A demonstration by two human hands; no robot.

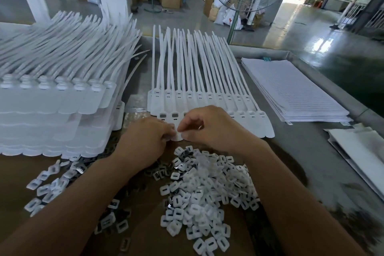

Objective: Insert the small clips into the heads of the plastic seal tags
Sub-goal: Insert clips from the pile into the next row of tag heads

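Insertion underway: left hand [145,141] and right hand [207,127] both pinch 1 tag [177,137]; next likely calls for seating another from the clip pile [207,189].

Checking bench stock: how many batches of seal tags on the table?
2. A tall layered stack at the left; a fanned batch in the centre. More may lie beyond the left edge of view.

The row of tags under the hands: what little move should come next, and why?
Probably press down to seat a clip in the tag that the right hand pinches. The left hand meets it on that same tag, and the clip pile lies just nearer. Whether a clip is already between the fingers is hidden.
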